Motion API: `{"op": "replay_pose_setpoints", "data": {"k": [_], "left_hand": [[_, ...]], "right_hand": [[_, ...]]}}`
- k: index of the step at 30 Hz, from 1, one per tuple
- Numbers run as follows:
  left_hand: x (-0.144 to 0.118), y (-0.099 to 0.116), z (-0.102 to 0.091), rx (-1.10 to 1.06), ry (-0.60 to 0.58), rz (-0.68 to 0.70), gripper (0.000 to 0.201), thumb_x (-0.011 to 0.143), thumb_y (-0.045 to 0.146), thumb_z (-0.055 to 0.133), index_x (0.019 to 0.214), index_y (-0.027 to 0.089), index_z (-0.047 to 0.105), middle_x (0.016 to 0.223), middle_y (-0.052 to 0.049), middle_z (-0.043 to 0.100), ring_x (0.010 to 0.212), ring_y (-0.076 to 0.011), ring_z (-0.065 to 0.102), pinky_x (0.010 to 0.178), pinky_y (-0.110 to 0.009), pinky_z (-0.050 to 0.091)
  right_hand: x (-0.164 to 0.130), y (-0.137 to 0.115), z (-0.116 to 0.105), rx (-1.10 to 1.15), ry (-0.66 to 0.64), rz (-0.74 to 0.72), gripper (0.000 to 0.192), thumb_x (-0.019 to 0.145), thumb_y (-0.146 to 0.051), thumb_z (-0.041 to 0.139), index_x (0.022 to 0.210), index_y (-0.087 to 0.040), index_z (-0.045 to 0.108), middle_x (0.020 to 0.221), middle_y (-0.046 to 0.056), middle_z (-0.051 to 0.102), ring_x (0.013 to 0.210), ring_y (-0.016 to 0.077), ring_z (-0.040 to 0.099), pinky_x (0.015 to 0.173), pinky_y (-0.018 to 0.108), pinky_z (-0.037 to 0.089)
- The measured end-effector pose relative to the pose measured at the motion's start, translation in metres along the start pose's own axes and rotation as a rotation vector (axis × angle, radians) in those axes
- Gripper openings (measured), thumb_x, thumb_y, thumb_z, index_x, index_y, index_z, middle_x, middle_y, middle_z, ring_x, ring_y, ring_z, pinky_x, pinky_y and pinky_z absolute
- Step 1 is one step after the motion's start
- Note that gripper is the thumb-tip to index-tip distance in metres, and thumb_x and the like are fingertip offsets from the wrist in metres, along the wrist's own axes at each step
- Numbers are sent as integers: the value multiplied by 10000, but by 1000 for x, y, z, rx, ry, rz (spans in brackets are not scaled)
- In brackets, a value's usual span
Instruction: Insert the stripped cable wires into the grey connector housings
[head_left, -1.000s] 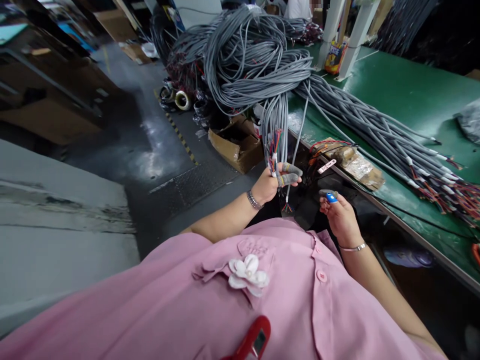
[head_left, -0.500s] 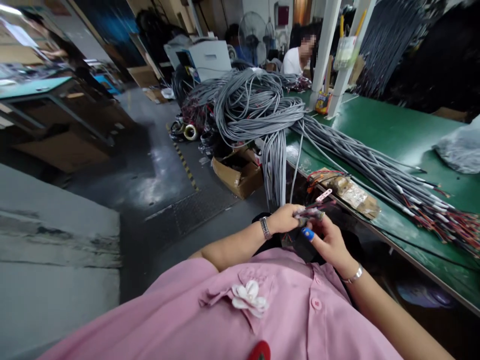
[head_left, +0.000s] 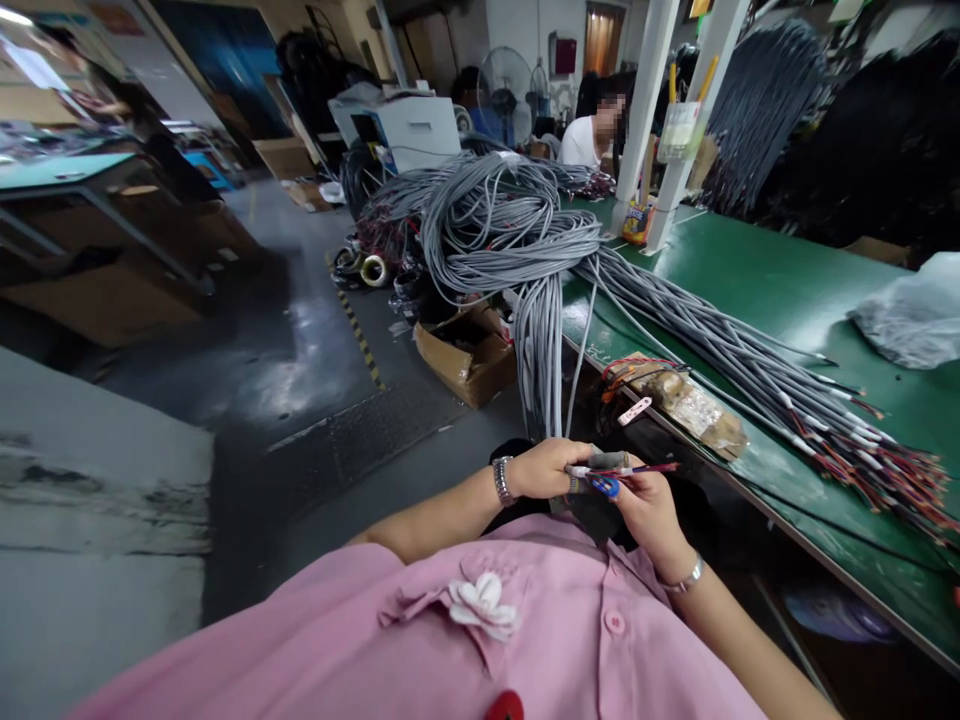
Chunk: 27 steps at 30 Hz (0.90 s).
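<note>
Low in front of my pink shirt, my left hand point(head_left: 547, 468) pinches a cable end near a white band. Thin red and dark wires point(head_left: 651, 468) fan out from it toward the right. My right hand point(head_left: 649, 508) closes on these wires, its blue-covered thumb pressed close to my left fingertips. Fingers partly hide the rest of the cable. Just beyond my hands hangs a thick bundle of grey cables point(head_left: 540, 360), coming down from a large coiled heap point(head_left: 487, 220).
To the right runs a green table point(head_left: 780, 270) with grey cables ending in bare wires point(head_left: 892, 470). A taped brown block point(head_left: 697, 405) lies at its edge. On the floor is an open cardboard box point(head_left: 461, 365). A person in white point(head_left: 581, 142) sits at the back.
My hands sit slightly lower in the view. The wires have swung to point level to the right, and my right thumb has moved in against the cable end.
</note>
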<state>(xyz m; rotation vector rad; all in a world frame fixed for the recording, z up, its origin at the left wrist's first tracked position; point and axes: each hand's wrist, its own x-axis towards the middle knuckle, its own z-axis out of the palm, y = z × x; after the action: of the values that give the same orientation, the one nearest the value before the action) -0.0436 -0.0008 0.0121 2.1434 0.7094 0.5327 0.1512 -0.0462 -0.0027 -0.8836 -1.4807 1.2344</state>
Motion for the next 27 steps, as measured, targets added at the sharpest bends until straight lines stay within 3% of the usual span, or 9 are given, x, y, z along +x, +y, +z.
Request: {"op": "replay_pose_setpoints", "data": {"k": [4, 8, 10, 14, 17, 20, 24, 27], "left_hand": [[-3, -4, -4, -93, -64, 22, 356, 871, 465, 532, 900, 126, 639, 790, -36, 623, 710, -123, 554, 669, -207, 419], [-4, -12, -1, -246, -19, -81, 422, 909, 484, 469, 755, 125, 629, 696, -42, 630, 629, -117, 564, 640, -227, 445], [-3, -16, 4, -311, 108, -101, 407, 895, 486, 502, 804, 122, 662, 763, -67, 672, 703, -144, 606, 700, -254, 472], [-3, -18, 13, -544, 497, -108, 422, 896, 498, 499, 1022, 136, 676, 927, -102, 707, 858, -194, 653, 820, -325, 495], [-8, -19, 10, -725, 720, -80, 474, 894, 540, 475, 1065, 136, 656, 625, -27, 644, 565, -139, 605, 675, -311, 512], [-15, -20, -2, -834, 855, -66, 433, 872, 503, 540, 1082, 142, 653, 369, 101, 362, 303, -54, 317, 482, -232, 423], [-17, -14, -14, -891, 739, -122, 372, 791, 344, 680, 1086, 117, 671, 339, 119, 316, 283, -31, 234, 428, -213, 365], [-9, -3, -10, -765, 652, -208, 372, 759, 368, 715, 1022, 106, 695, 528, 20, 576, 378, -37, 393, 425, -191, 354]], "right_hand": [[2, 3, 1, 77, 77, 98, 187, 749, -375, 736, 740, -191, 702, 623, 3, 608, 572, 132, 542, 554, 250, 466], [4, 8, 1, 99, 108, 124, 206, 770, -393, 711, 763, -188, 698, 652, 5, 620, 555, 112, 495, 536, 238, 427], [4, 12, 0, 87, 137, 130, 207, 791, -398, 688, 802, -192, 699, 655, 3, 615, 552, 109, 481, 526, 234, 412], [1, 16, -11, -24, 194, 64, 215, 831, -404, 642, 893, -208, 705, 712, 10, 620, 592, 122, 506, 552, 246, 423], [-1, 12, -25, -195, 220, -42, 202, 863, -373, 607, 946, -219, 707, 820, 38, 650, 704, 156, 570, 653, 282, 463], [-1, 5, -41, -382, 247, -161, 186, 881, -340, 583, 967, -224, 700, 870, 52, 655, 789, 185, 597, 729, 312, 469], [6, 5, -43, -614, 84, -212, 171, 860, -360, 611, 891, -214, 695, 807, 54, 636, 743, 189, 580, 699, 303, 453], [16, 10, -27, -666, -99, -167, 222, 854, -413, 610, 800, -207, 674, 748, 52, 621, 693, 183, 559, 651, 290, 431]]}}
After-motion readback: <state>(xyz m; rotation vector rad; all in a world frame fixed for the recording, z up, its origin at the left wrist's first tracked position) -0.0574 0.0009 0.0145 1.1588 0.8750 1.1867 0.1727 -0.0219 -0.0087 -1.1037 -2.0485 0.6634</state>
